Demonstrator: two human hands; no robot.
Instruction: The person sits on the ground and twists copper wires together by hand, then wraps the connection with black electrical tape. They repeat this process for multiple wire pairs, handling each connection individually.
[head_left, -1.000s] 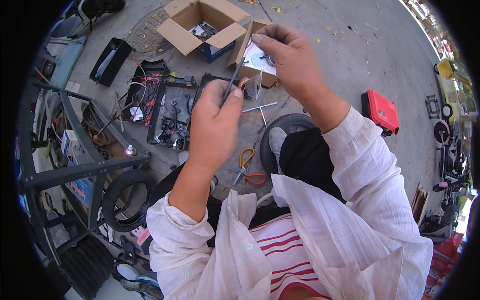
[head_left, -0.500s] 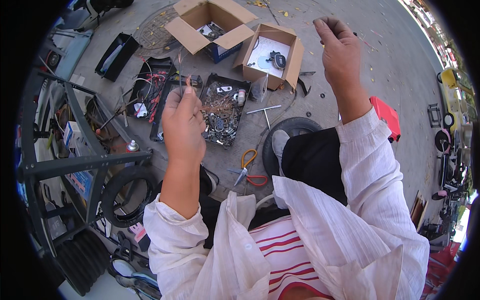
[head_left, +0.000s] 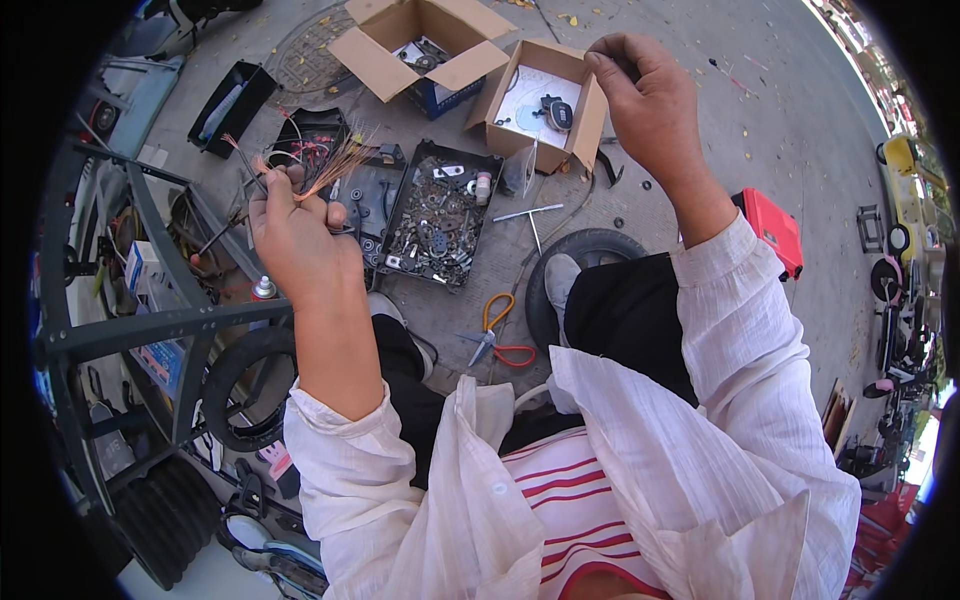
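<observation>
My left hand (head_left: 305,240) is closed round a dark cable whose bare, fine copper strands (head_left: 325,170) fan out above the fingers. It is over a black tray of assorted parts (head_left: 365,215). My right hand (head_left: 645,105) is raised beside the cardboard box with a white sheet and a black device inside (head_left: 585,135), thumb and fingertips pinched; anything between them is too small to make out. A black tray of metal hardware (head_left: 440,225) lies between the hands. Orange-handled scissors (head_left: 490,335) and a T-handled wrench (head_left: 530,220) lie on the ground below.
A dark metal frame (head_left: 140,330) stands at left beside a loose tyre (head_left: 225,410). An open carton (head_left: 465,70) sits at the top. A tyre (head_left: 540,320) lies by my shoe, a red case (head_left: 775,235) at right, scooters (head_left: 890,300) along the far right.
My hands have moved apart from close together: the left down and leftward with the cable, the right first up and right, then slightly back leftward. The copper strands now spread much wider.
</observation>
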